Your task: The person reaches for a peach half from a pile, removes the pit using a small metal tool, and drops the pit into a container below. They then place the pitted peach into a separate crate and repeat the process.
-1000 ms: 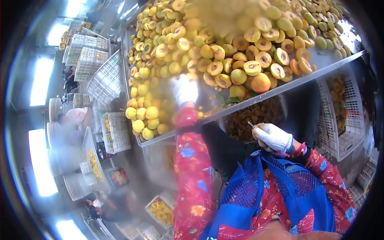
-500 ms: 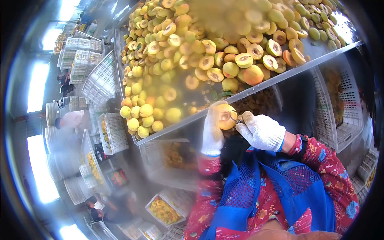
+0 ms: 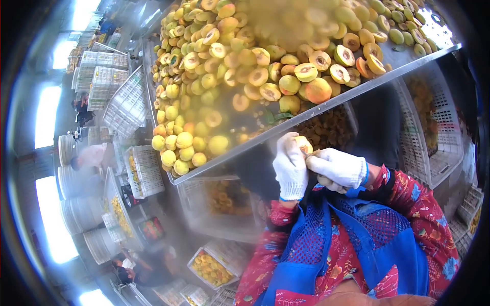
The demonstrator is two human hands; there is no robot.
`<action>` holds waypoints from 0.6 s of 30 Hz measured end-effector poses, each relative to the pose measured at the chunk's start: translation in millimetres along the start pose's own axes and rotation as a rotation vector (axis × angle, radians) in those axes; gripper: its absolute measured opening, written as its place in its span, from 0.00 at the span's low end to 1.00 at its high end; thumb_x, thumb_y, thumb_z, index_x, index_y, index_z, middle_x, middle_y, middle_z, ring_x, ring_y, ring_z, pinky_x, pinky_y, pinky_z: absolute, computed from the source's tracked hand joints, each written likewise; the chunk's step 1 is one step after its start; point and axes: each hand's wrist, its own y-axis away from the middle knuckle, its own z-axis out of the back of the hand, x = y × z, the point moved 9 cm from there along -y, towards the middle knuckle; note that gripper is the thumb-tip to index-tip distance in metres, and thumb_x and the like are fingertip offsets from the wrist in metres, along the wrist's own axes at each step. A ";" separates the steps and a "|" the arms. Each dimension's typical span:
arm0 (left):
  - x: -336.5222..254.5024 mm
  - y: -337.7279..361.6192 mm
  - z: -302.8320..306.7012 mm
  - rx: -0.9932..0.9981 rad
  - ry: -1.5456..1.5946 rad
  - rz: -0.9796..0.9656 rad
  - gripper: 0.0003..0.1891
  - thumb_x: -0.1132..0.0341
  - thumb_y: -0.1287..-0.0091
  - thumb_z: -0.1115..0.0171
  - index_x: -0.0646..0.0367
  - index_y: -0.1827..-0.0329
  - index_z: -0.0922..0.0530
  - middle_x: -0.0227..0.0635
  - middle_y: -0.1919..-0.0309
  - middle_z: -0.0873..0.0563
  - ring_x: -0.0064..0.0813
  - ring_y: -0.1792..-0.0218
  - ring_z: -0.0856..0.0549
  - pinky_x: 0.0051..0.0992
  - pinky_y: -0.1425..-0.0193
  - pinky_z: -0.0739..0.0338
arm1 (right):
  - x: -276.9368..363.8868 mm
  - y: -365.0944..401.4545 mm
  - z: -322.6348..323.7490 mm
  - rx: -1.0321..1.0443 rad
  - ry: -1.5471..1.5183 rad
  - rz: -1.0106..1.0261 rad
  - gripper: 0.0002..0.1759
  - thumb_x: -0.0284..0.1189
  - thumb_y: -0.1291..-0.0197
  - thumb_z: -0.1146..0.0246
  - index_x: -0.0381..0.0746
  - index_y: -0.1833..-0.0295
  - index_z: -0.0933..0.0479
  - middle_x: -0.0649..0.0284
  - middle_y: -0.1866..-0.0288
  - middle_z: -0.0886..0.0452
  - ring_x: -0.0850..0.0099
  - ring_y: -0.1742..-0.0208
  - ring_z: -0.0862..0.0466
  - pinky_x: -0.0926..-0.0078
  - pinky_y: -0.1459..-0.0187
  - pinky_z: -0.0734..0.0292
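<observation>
Both hands wore white knit gloves and met just below the front rim of the long steel bench (image 3: 367, 87). The left hand (image 3: 290, 166) was curled round a small yellow-orange round fruit (image 3: 304, 145), probably a peach, w/ thumb and fingers pinching it from the side. The right hand (image 3: 338, 168) was closed into a loose fist and pressed against the fruit's other side; couldn't tell if it gripped anything else, since the glove hid it. So the fruit sat between the two hands, apart from the bench, out over the gap in front of the blue mesh apron (image 3: 367, 239). Judging by look, it was light, firm-skinned but bruisable, w/ juicy flesh likely slick on wet gloves — best cupped round the middle w/ spread fingertips, not squeezed at one spot. On the bench lay a heaped pile of yellow whole fruit (image 3: 178, 148), and nearer the hands cut halves w/ brown stone hollows (image 3: 305, 72). A white slotted plastic crate (image 3: 434, 137) hung below the bench at right, and stacked white crates (image 3: 104, 76) stood far left near another person (image 3: 92, 155). No brand, label or writing could be read — view too blurred and hazy.
</observation>
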 end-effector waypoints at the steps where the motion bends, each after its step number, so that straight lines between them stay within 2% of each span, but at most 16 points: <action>1: -4.9 1.8 -2.6 0.025 -0.018 -0.008 0.14 0.61 0.18 0.49 0.61 0.44 0.20 0.48 0.61 0.11 0.40 0.57 0.10 0.37 0.50 0.17 | -8.0 -1.6 0.2 0.080 -0.161 -0.019 0.25 0.47 0.20 0.48 0.38 0.65 0.26 0.68 0.81 0.28 0.77 0.87 0.29 0.77 0.86 0.35; 2: 1.0 2.7 -7.1 0.062 -0.010 -0.078 0.13 0.63 0.18 0.48 0.61 0.42 0.21 0.48 0.59 0.11 0.40 0.56 0.10 0.35 0.49 0.17 | -12.1 -2.3 -1.5 0.162 -0.322 -0.038 0.25 0.47 0.20 0.47 0.39 0.65 0.26 0.69 0.81 0.30 0.79 0.88 0.31 0.79 0.87 0.37; 4: 15.9 4.6 -13.5 0.127 0.100 -0.122 0.15 0.61 0.18 0.50 0.62 0.43 0.21 0.49 0.55 0.12 0.39 0.53 0.10 0.33 0.47 0.18 | -24.5 -2.4 -12.5 0.380 -0.742 -0.147 0.23 0.46 0.19 0.48 0.39 0.62 0.27 0.72 0.82 0.35 0.83 0.89 0.38 0.82 0.89 0.44; 5: 19.7 3.4 -16.0 0.161 0.162 -0.151 0.18 0.56 0.17 0.51 0.62 0.43 0.22 0.47 0.53 0.12 0.35 0.53 0.11 0.30 0.47 0.18 | -26.6 -2.5 -16.6 0.454 -0.853 -0.171 0.23 0.46 0.19 0.50 0.38 0.61 0.27 0.72 0.82 0.35 0.83 0.89 0.38 0.82 0.90 0.44; 8: 44.6 8.3 -33.5 0.251 0.563 0.158 0.22 0.50 0.17 0.51 0.62 0.43 0.21 0.42 0.54 0.12 0.30 0.54 0.11 0.27 0.48 0.19 | -32.4 -2.8 -24.8 0.610 -1.120 -0.223 0.25 0.48 0.18 0.53 0.37 0.59 0.27 0.72 0.82 0.36 0.84 0.90 0.39 0.83 0.90 0.45; 9: 56.0 9.0 -37.3 0.216 0.656 0.190 0.22 0.49 0.17 0.49 0.61 0.43 0.21 0.39 0.55 0.12 0.28 0.57 0.13 0.25 0.49 0.19 | -30.8 -2.9 -27.0 0.651 -1.195 -0.233 0.26 0.49 0.18 0.53 0.37 0.59 0.28 0.72 0.82 0.36 0.84 0.91 0.40 0.83 0.90 0.45; 12: 96.7 21.9 -47.1 0.052 1.068 0.609 0.25 0.46 0.18 0.51 0.62 0.43 0.21 0.39 0.57 0.12 0.28 0.66 0.14 0.23 0.61 0.19 | 0.3 7.1 -38.3 0.859 -1.157 0.040 0.26 0.49 0.18 0.53 0.36 0.57 0.28 0.72 0.82 0.35 0.83 0.91 0.40 0.83 0.90 0.45; 13: 92.8 24.3 -22.6 0.044 0.872 0.571 0.24 0.48 0.19 0.50 0.62 0.43 0.21 0.41 0.57 0.12 0.31 0.66 0.14 0.27 0.62 0.19 | 7.7 4.2 -40.6 0.837 -1.156 0.037 0.25 0.48 0.19 0.53 0.37 0.57 0.28 0.71 0.84 0.35 0.84 0.92 0.40 0.82 0.91 0.48; 15: 83.6 28.3 26.1 0.021 0.460 0.521 0.22 0.50 0.20 0.50 0.62 0.44 0.20 0.45 0.58 0.12 0.38 0.68 0.13 0.34 0.64 0.18 | -4.1 -7.5 -25.0 0.608 -0.997 -0.020 0.24 0.48 0.19 0.52 0.37 0.58 0.28 0.71 0.85 0.35 0.84 0.91 0.40 0.82 0.90 0.48; 16: 90.9 22.5 62.7 -0.041 0.204 0.317 0.20 0.51 0.21 0.47 0.60 0.45 0.19 0.51 0.57 0.12 0.46 0.61 0.11 0.40 0.55 0.17 | -8.8 -11.1 -12.8 0.492 -0.908 -0.051 0.24 0.48 0.19 0.52 0.38 0.58 0.29 0.71 0.85 0.36 0.84 0.91 0.40 0.82 0.90 0.49; 17: 59.1 19.0 97.5 -0.015 -0.334 0.255 0.21 0.49 0.21 0.47 0.59 0.45 0.19 0.56 0.56 0.12 0.52 0.58 0.10 0.40 0.53 0.16 | -14.3 -11.6 3.0 0.307 -0.695 -0.052 0.23 0.47 0.19 0.49 0.38 0.60 0.29 0.72 0.85 0.37 0.84 0.90 0.41 0.82 0.89 0.49; 18: 55.8 20.7 123.8 0.023 -0.736 0.248 0.22 0.47 0.22 0.47 0.57 0.44 0.18 0.55 0.60 0.11 0.53 0.60 0.10 0.43 0.54 0.16 | -16.7 -9.4 14.5 0.158 -0.523 -0.040 0.22 0.47 0.21 0.47 0.39 0.61 0.27 0.72 0.84 0.36 0.83 0.90 0.40 0.82 0.89 0.48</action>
